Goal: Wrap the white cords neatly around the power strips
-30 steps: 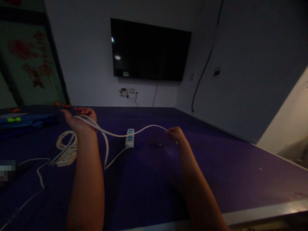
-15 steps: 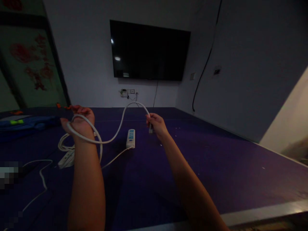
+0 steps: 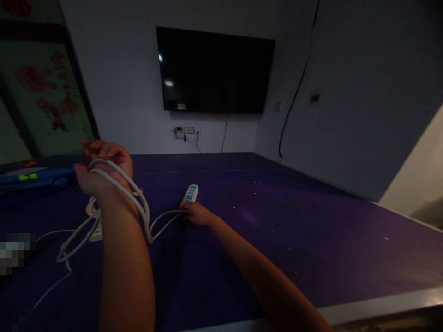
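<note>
My left hand is raised over the purple table with loops of white cable wound round palm and wrist, fingers curled loosely. My right hand lies low on the table, pinched on the cable just in front of a white power strip with blue sockets. From the left wrist the cable hangs down in slack loops to the table at the left. A second white power strip lies partly hidden behind my left forearm.
A black television hangs on the far wall above a wall socket. Blue items with a green and orange piece lie at the table's far left. The table's pale near edge runs along the bottom right.
My right hand carried the cable from the right across to my left hand, laid a loop round it, then dropped to the cable near the power strip. The strip has turned slightly.
</note>
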Motion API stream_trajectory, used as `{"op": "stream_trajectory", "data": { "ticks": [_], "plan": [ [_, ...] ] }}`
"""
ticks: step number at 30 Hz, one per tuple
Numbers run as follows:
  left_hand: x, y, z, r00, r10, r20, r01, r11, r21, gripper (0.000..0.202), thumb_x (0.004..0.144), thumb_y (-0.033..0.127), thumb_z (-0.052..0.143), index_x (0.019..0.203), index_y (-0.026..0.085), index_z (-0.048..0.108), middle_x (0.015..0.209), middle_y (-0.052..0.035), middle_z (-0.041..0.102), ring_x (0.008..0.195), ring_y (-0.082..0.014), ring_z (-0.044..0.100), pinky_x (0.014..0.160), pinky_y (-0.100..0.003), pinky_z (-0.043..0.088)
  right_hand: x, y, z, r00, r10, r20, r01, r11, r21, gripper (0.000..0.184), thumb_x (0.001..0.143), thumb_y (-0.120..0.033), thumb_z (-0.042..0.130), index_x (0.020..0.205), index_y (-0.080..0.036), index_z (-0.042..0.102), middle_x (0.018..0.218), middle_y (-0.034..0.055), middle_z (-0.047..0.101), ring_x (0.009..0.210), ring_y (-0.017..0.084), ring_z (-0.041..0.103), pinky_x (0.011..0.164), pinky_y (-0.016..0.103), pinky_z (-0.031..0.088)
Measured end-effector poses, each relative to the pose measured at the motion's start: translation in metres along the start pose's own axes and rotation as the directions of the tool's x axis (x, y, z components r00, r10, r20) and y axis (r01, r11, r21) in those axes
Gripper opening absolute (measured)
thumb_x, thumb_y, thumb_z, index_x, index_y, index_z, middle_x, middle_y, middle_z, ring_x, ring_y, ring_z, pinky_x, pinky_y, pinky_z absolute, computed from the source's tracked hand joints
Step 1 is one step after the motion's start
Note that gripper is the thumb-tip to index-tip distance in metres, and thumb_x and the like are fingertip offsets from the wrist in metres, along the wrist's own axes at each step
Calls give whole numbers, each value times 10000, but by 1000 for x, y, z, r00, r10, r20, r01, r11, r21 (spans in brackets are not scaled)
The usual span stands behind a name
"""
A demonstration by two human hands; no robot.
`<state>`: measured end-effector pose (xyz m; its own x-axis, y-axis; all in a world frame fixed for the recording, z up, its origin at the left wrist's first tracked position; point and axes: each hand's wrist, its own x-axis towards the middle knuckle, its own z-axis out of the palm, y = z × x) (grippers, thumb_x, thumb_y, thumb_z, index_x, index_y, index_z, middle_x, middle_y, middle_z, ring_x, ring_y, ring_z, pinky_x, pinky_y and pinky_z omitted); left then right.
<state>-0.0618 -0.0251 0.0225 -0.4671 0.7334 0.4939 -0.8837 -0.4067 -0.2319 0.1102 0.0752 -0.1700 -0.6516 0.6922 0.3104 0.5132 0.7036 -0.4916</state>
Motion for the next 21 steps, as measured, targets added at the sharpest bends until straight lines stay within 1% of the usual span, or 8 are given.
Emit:
{"op": "stream_trajectory", "data": {
  "ticks": [2,4,7,10,14,16,18,21],
  "plan": [
    [-1,0,1,1000,-2,0,2,1000,-20,553,900,539,13,743,191,413,562,46,393,402,-66,352,404,-156,311,-1,1,3,1000,-6,-8,6,999,-32,280,691,-53,625,948,-162,607,964,62,653,927,196,600,797,281,447],
    [0,-1,1,1000,0,-4,0,999,-46,558,897,541,4,745,189,410,561,46,399,397,-64,348,400,-154,310,0,1,5,998,-36,-51,33,998,-62,278,704,-82,632,969,-160,596,1033,81,635,987,203,579,836,293,440],
    [3,-4,-1,1000,-13,-13,12,998,-55,569,885,563,7,741,186,409,547,45,403,388,-59,348,393,-152,305,1,-2,6,995,-72,-73,65,993,-95,284,733,-87,599,1004,-172,577,1130,85,605,1059,196,551,868,286,425],
    [8,-6,-6,999,-32,-15,31,999,-41,565,881,558,10,737,187,409,520,44,414,378,-57,353,390,-151,301,2,-8,9,1000,-22,-19,18,984,-177,262,786,-129,544,1041,-186,564,1090,74,633,1004,205,587,804,284,441],
    [13,-5,-10,996,-76,52,75,997,24,527,882,527,10,729,194,388,490,42,433,364,-55,364,396,-149,305,1,-10,9,999,53,9,-48,955,-292,197,826,-217,526,1014,-198,582,981,69,667,888,206,626,701,263,434],
    [13,-6,-9,996,-83,42,82,996,26,504,887,512,28,723,197,386,486,43,433,356,-54,363,392,-152,307,0,-6,4,998,68,-17,-70,954,-292,203,814,-252,564,1009,-202,585,963,62,671,869,195,628,683,244,424],
    [11,-6,-7,997,-77,13,76,997,14,488,890,504,50,719,198,391,491,45,427,357,-54,367,387,-152,311,-2,3,-8,995,78,-56,-91,956,-279,221,800,-272,596,1011,-207,586,963,52,673,867,180,626,678,224,413],
    [8,-6,-2,996,-79,-33,81,996,47,482,887,502,55,711,198,385,494,48,412,356,-53,362,378,-148,312,-8,19,-38,975,131,-178,-176,948,-264,195,827,-269,567,1006,-199,596,931,54,678,833,165,625,664,214,397]
  ]
}}
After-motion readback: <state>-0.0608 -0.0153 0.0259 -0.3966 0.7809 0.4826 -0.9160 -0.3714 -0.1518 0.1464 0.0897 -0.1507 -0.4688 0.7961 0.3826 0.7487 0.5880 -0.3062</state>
